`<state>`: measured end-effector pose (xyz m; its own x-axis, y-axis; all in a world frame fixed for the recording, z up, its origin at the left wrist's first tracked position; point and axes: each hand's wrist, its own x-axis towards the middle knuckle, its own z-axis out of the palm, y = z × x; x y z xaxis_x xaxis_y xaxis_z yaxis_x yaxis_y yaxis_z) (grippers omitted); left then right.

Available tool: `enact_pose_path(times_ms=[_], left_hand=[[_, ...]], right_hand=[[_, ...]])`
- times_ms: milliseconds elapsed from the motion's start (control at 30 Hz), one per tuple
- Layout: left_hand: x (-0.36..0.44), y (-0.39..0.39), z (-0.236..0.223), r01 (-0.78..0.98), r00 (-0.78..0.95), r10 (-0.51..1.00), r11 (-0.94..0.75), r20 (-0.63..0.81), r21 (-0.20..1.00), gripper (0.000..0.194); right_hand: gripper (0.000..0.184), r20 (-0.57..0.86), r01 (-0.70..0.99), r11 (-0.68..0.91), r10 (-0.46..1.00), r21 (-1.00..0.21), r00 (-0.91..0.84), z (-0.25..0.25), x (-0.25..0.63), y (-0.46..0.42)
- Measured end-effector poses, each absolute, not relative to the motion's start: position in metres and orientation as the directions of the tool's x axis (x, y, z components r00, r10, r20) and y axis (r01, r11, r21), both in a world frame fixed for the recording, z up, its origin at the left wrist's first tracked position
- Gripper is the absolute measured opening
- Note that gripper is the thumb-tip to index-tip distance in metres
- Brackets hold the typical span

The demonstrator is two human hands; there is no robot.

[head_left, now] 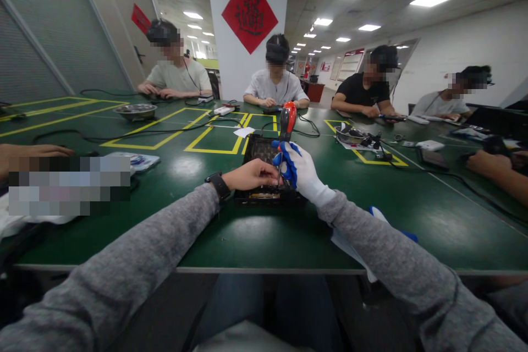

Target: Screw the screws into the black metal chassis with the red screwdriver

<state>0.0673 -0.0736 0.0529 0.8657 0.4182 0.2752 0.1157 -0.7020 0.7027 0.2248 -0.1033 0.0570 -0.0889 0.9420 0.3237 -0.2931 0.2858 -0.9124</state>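
Note:
A screwdriver [287, 121] with a red and black handle stands nearly upright, its shaft pointing down into an open black plastic casing [270, 201]. Around its lower part is my right hand [303, 169], in a white glove with blue-coated fingers, closed on it. My left hand [253, 175], bare with a black watch at the wrist, reaches into the casing from the left. Its fingers are pinched together beside the screwdriver shaft; what they hold is hidden. Dark parts and a yellowish strip show inside the casing.
A second blue and white glove [394, 224] lies by my right forearm. Metal bowls [136, 111] and black cables rest on the green table [185, 176], marked with yellow tape. A paper scrap [244, 132] lies behind the casing. Several people sit around the table.

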Motion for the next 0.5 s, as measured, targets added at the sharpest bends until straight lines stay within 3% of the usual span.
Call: enact_pose_path(times_ms=[200,500], left_hand=[[0.0672,-0.0716,0.0506,0.175,0.821,0.501,-0.676,0.272,0.716,0.029],[0.0668,-0.0724,0.0524,0.119,0.851,0.446,-0.678,0.277,0.726,0.029]], right_hand=[[0.038,0.345,-0.292,0.31,0.936,-0.905,-0.076,0.0583,0.2239,-0.106],[0.039,0.345,-0.265,0.313,0.935,-0.912,-0.081,0.0561,0.2253,-0.1034]])
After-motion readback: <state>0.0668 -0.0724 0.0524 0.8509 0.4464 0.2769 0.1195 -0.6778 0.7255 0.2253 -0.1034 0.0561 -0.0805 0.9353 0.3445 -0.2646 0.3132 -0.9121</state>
